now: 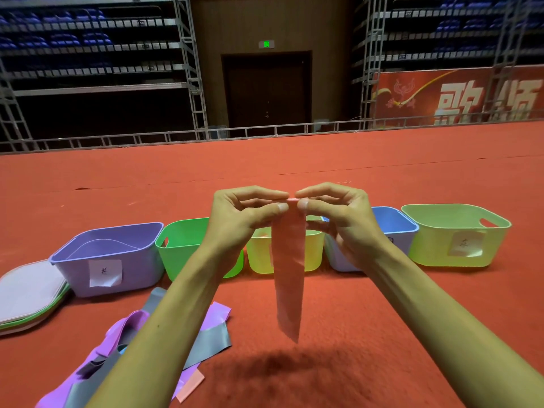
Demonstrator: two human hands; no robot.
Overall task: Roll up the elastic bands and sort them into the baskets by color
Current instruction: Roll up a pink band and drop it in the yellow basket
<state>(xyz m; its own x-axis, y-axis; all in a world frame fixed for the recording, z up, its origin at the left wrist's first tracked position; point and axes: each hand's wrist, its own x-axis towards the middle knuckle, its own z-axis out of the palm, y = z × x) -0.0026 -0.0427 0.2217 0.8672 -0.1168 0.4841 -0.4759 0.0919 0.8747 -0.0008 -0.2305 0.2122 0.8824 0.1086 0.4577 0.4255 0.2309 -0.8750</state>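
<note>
Pinching pink band [288, 269] top edge, left hand [241, 219], right hand [341, 219]

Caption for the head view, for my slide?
The left hand and right hand pinch the top of a hanging pink band before five baskets; purple and grey bands lie nearby.

Warm overhead light, dark background stands [88, 54], soft shadow on the carpet [382, 319], wide-angle bending at edges.
</note>
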